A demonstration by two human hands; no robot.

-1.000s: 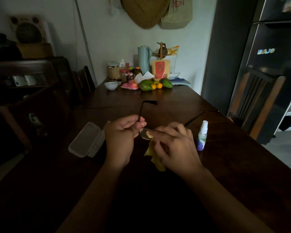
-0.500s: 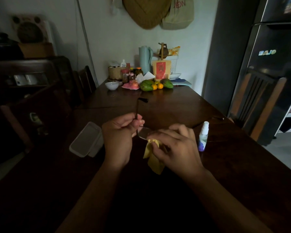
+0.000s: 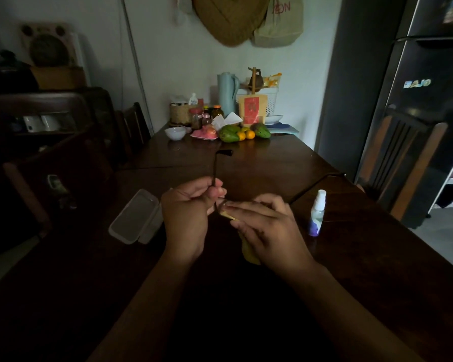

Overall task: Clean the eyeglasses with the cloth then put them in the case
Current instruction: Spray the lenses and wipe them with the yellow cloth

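Thin black wire-framed eyeglasses (image 3: pixel 215 176) pinched in left hand (image 3: pixel 187 218); soft yellow cloth (image 3: pixel 249 253) gripped by right hand (image 3: pixel 268 231); open rounded translucent case (image 3: pixel 134 220) on dark wooden worktop (image 3: pixel 272 163).

Case (image 3: pixel 136 220) left, spray bottle (image 3: pixel 316 216) right flank hands.

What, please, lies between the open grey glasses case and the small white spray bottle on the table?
In the head view, both hands lie between the open grey glasses case and small white spray bottle: left hand, right hand, holding dark-framed eyeglasses and yellow cloth.
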